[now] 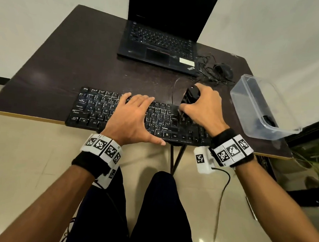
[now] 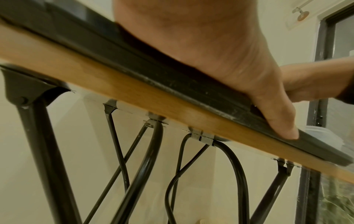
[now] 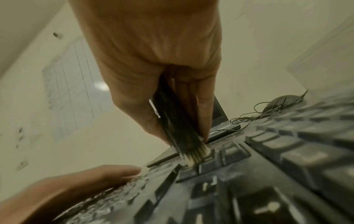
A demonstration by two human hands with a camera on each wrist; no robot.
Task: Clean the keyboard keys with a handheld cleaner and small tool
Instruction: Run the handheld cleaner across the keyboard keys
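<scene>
A black, dusty keyboard point(image 1: 92, 109) lies along the near edge of the dark table point(image 1: 69, 63). My left hand point(image 1: 132, 117) lies flat on its middle keys with fingers spread, and its thumb point(image 2: 281, 125) rests on the keyboard's front edge point(image 2: 172, 75). My right hand point(image 1: 202, 106) grips a black handheld cleaner point(image 1: 190, 94) held upright over the keys at the right. The cleaner's brush tip point(image 3: 193, 156) touches the keys of the keyboard point(image 3: 268, 174) in the right wrist view. No small tool is visible.
An open black laptop point(image 1: 160, 40) stands at the back of the table. A black mouse point(image 1: 224, 69) with a tangled cable lies to its right. A clear plastic box point(image 1: 262, 106) sits at the table's right edge. Black table legs point(image 2: 47, 151) show beneath.
</scene>
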